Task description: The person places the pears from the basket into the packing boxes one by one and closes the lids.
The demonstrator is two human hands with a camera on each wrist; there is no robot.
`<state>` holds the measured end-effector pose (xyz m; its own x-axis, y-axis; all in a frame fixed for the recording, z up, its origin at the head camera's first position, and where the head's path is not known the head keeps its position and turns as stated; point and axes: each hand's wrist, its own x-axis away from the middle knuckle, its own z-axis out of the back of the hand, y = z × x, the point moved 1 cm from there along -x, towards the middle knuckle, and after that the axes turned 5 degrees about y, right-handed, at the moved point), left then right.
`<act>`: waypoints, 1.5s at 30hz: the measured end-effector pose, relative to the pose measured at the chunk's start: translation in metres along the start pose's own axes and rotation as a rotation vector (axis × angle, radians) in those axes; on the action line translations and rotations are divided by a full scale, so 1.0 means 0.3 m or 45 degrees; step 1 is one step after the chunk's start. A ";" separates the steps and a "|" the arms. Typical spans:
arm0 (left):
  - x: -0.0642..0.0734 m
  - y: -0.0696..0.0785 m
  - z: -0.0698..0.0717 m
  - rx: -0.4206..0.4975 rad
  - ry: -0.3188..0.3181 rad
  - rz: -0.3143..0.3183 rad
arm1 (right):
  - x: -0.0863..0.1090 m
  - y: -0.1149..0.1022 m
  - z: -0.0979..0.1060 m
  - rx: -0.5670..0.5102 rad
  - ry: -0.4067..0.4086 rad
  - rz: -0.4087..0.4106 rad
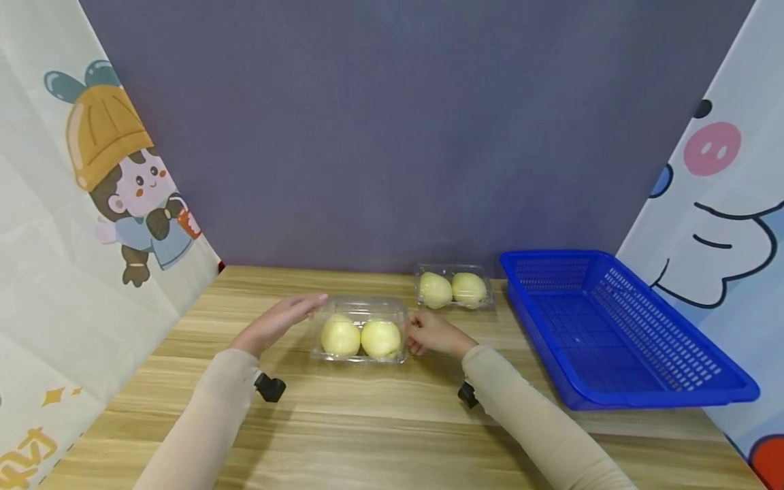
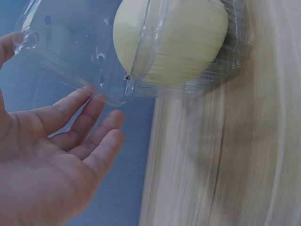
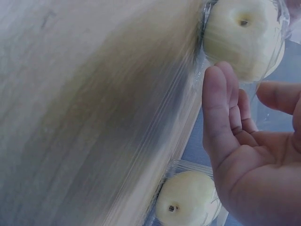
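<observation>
A clear plastic box holds two pale yellow pears at the middle of the table. At its left end is my left hand, fingers extended and loosely spread. In the left wrist view, its thumb and fingertips meet the clear lid, which rises above the pear. My right hand is at the opposite end of the box. The right wrist view shows its fingers slightly bent against the end wall, thumb apart from them near the rim.
Behind and to the right, a second clear box of two pears stands near the table's back edge. A blue plastic basket takes up the right side of the wooden table. A dark cloth hangs behind.
</observation>
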<state>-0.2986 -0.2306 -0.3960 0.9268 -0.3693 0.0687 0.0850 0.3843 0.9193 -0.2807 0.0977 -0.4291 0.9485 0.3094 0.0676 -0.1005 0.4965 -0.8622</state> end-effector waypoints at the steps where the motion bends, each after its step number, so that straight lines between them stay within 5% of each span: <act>1: 0.002 0.000 -0.002 -0.015 0.006 0.013 | 0.000 0.001 0.000 -0.001 -0.002 -0.004; 20: 0.013 -0.012 -0.016 -0.123 -0.068 -0.036 | 0.001 0.015 -0.008 -0.080 0.004 -0.064; 45: 0.020 -0.037 -0.040 -0.117 -0.095 -0.150 | 0.015 0.024 0.012 -0.141 0.026 -0.086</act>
<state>-0.2897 -0.2269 -0.4105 0.8790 -0.4768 -0.0061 0.2282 0.4093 0.8834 -0.2783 0.1054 -0.4333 0.9580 0.2613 0.1180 -0.0037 0.4230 -0.9061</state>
